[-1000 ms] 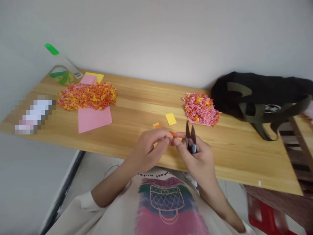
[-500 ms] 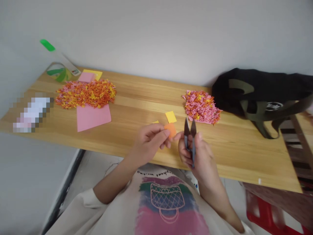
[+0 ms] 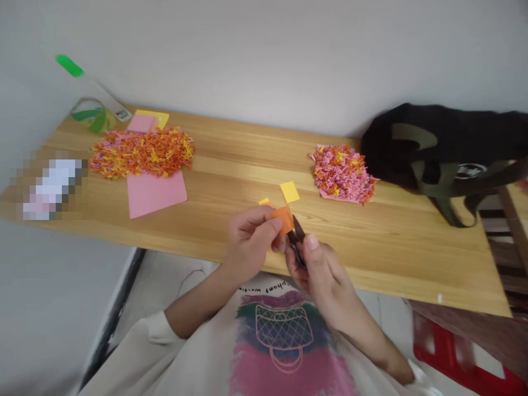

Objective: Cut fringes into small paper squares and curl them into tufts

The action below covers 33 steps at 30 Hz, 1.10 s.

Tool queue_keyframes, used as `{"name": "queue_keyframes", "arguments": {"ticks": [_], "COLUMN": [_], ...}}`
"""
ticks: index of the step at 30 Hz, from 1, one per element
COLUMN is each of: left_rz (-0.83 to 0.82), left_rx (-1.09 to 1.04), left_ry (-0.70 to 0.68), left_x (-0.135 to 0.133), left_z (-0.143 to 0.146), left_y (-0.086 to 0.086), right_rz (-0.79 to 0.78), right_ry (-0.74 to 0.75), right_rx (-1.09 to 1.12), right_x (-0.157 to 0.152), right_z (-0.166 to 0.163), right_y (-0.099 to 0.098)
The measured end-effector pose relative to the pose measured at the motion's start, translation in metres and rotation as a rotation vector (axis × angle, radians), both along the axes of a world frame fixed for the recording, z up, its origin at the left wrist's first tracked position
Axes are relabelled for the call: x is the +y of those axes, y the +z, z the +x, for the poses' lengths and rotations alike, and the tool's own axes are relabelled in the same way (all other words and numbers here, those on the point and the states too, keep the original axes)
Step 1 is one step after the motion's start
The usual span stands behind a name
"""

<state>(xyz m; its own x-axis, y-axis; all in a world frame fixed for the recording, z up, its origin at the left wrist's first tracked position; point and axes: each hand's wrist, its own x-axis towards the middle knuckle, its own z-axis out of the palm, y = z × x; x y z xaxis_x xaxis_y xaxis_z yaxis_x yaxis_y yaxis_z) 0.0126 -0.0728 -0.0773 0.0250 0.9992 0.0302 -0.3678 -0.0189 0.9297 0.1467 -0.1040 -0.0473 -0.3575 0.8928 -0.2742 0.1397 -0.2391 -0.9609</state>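
Observation:
Between thumb and fingers, my left hand [image 3: 253,239] pinches a small orange paper square [image 3: 282,220] above the table's front part. My right hand [image 3: 324,267] is closed round a pair of dark thread snips [image 3: 297,234]. Their blades stand apart at the right edge of the orange paper; whether they touch it I cannot tell. A yellow paper square [image 3: 290,191] lies on the table just beyond the hands. Further small yellow and orange paper shows partly behind my left hand.
Orange, pink and yellow shreds [image 3: 142,153] are heaped at the left, over a pink sheet [image 3: 157,193]. Another shred pile [image 3: 344,175] lies right of centre. A black bag [image 3: 437,148] stands at the right, a tape roll [image 3: 94,115] at the back left. Beneath is a wooden table [image 3: 243,148].
My right hand has brought the snips leftward to the orange paper, their blades now tilted left. My left hand has stayed nearly in place, with the paper turned slightly.

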Motion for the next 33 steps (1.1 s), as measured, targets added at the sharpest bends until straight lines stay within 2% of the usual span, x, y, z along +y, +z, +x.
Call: {"name": "queue_keyframes", "arguments": {"ticks": [19, 26, 33], "left_rz": [0.061, 0.066, -0.022], "left_rx": [-0.079, -0.154, -0.077], "left_ry": [-0.003, 0.066, 0.021], "left_x": [-0.0023, 0.0049, -0.0019], "left_z": [0.0022, 0.0033, 0.0036], "left_y": [-0.0001, 0.0030, -0.0013], "right_rz": [0.140, 0.046, 0.107], "right_ry": [-0.048, 0.034, 0.011], "right_rx": [-0.015, -0.050, -0.003], "right_x": [-0.0001, 0.0022, 0.0028], "right_z": [-0.0052, -0.0005, -0.0014], "right_y": [-0.0052, -0.0018, -0.0001]}}
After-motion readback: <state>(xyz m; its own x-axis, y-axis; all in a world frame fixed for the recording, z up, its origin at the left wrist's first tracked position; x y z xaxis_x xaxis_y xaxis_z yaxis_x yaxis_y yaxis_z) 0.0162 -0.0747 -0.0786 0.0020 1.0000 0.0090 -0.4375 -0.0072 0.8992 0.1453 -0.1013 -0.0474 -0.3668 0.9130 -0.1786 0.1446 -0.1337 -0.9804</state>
